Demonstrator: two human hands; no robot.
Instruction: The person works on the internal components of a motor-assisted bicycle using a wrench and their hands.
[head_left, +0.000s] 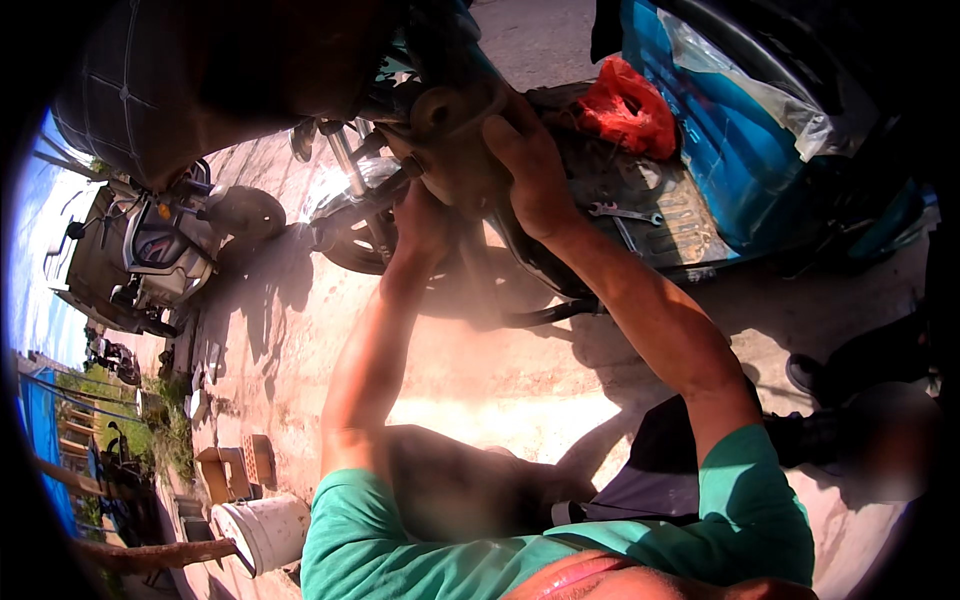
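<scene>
Ahead of me stands a scooter with a chrome front fork (345, 160) and a front wheel (365, 240). Both my hands are on its dull, shadowed front panel (455, 170). My left hand (425, 222) grips the panel's lower left edge, its fingers partly hidden in shade. Around the right edge closes my right hand (535, 175), thumb on the near face and the other fingers out of sight behind. On the footboard (690, 225), to the right, lie a wrench (628, 213) and other metal tools. A red plastic bag (628, 108) sits beyond them.
The scooter's blue body panel (700, 130), partly under clear plastic, rises at the right. A three-wheeled vehicle (150, 240) is parked at the left. Near my left side are a white bucket (275, 530) and a brick (258, 460). Another person's shoe (803, 375) shows at the right.
</scene>
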